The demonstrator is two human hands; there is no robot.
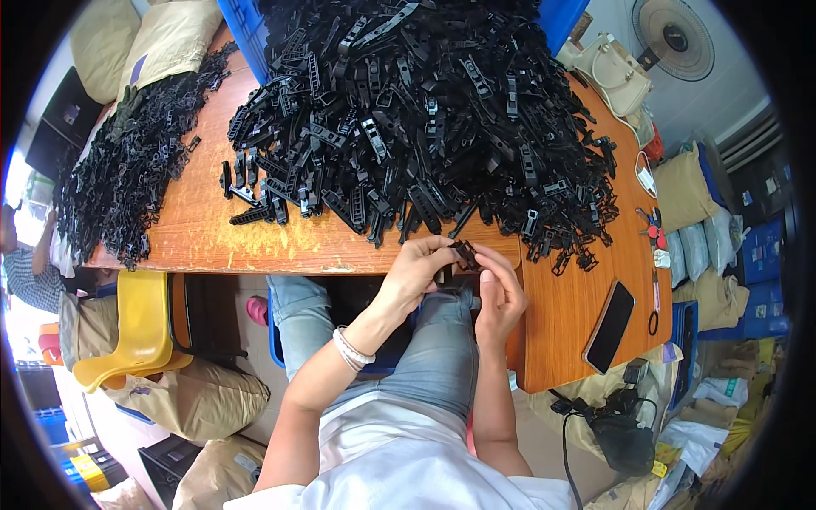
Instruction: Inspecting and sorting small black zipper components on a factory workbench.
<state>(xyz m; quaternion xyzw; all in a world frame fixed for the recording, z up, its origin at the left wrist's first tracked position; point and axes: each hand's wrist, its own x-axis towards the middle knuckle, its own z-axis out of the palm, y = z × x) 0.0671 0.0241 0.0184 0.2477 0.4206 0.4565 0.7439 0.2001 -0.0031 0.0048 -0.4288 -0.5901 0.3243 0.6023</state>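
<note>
A small black plastic part (464, 252) is held between my two hands, just off the table's front edge and above my lap. My left hand (416, 270) is closed, with thumb and fingers pinching the part from the left; a pale bracelet circles that wrist. From the right, the fingertips of my right hand (500, 297) are closed on the same part. Another dark piece seems to show under my left fingers, too shaded to make out. Right beyond my hands lies a large heap of black plastic parts (425, 127), mostly long, slotted pieces.
The heap spills from a blue crate (246, 38) onto the wooden table (280, 251). A second pile of black parts (127, 161) lies left. On the right rest a phone (609, 327) and keys (653, 229). A yellow chair (136, 331) and sacks (191, 404) stand left.
</note>
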